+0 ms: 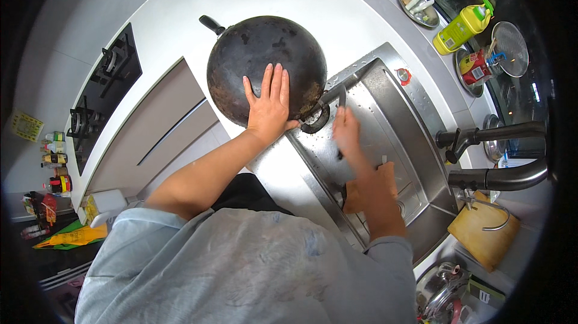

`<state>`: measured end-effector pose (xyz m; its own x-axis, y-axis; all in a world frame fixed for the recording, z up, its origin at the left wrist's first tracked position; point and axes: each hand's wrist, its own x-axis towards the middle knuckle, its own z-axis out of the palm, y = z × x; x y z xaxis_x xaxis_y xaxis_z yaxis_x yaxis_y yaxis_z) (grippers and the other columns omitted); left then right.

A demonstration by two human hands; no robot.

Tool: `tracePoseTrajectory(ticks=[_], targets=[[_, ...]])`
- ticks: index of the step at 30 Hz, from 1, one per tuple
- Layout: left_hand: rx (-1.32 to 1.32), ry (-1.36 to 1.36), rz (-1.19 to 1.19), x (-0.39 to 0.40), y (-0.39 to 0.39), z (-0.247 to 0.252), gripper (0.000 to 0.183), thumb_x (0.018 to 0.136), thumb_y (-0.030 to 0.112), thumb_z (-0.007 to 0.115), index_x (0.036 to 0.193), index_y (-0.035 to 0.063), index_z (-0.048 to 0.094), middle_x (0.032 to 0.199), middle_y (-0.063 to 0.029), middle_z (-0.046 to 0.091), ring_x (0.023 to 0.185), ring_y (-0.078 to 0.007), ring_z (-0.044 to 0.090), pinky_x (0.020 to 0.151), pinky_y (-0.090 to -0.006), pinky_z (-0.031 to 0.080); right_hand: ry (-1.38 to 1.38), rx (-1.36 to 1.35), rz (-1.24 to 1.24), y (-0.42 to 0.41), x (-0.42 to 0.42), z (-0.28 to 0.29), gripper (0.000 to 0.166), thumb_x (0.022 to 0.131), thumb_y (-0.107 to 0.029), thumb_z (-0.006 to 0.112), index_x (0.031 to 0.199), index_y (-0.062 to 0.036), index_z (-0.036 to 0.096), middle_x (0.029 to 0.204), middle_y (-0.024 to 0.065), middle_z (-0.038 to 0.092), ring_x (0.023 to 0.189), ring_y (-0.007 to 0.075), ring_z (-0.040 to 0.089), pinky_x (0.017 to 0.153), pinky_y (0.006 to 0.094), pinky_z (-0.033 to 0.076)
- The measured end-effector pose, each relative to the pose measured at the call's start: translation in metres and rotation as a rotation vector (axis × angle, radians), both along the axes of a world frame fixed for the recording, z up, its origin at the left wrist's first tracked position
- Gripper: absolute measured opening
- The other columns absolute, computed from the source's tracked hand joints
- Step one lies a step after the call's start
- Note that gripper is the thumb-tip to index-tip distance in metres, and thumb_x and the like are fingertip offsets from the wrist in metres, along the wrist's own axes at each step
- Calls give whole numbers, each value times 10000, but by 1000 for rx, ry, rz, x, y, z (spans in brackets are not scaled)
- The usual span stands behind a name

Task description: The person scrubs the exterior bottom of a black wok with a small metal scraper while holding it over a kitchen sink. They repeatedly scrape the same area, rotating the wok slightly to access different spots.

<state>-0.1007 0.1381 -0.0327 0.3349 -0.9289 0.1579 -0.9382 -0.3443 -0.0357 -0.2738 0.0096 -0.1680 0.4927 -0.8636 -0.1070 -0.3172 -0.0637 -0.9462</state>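
A blackened wok (pixel 271 39) lies bottom up on the white countertop at the sink's edge, its underside worn and patchy with brown near the rim. My left hand (pixel 269 107) presses flat on that underside, fingers spread, thumb near the rim. The wok's loop handle (pixel 317 121) juts over the sink (pixel 375 116), while its long handle (pixel 210 24) points to the far left. Above the basin, my right hand (pixel 347 130) is closed around a narrow dark tool (pixel 342 96), blurred, perhaps a knife. Its tip is close to the loop handle; contact cannot be made out.
A brown cloth or sheet (pixel 388 175) lies in the sink below my right forearm. The dark faucet (pixel 496 178) reaches in from the right. A gas hob (pixel 108 71) is at left. Along the window stand a yellow pump bottle (pixel 460 30) and a steel dish (pixel 417 17).
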Motion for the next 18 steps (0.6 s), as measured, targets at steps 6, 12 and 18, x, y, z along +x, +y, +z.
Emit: tracePoseTrajectory(ticks=[6, 12, 18], targets=[[11, -15, 23, 1, 4, -2, 1350, 514, 592, 844, 1494, -76, 201, 1573, -195, 203, 1480, -336, 147, 1088, -722, 116, 76, 245, -176, 59, 25, 41, 314, 1030, -255, 434, 853, -8, 512, 603, 184, 579, 468, 316, 599, 472, 439, 497], [23, 6, 6, 2, 1, 1, 1329, 551, 593, 833, 1501, -72, 184, 1585, -198, 174, 1486, -342, 117, 1085, -734, 102, 236, -249, -62, 67, 30, 51, 282, 1011, -266, 438, 932, -3, 505, 775, 291, 617, 796, 528, 583, 709, 588, 453], [25, 9, 9, 2, 2, 1, 1346, 537, 594, 837, 1503, -71, 177, 1586, -192, 177, 1486, -338, 125, 1090, -729, 103, 457, -313, 1, 51, 13, 58, 267, 1015, -293, 424, 970, -44, 507, 779, 284, 635, 760, 509, 607, 671, 593, 466]])
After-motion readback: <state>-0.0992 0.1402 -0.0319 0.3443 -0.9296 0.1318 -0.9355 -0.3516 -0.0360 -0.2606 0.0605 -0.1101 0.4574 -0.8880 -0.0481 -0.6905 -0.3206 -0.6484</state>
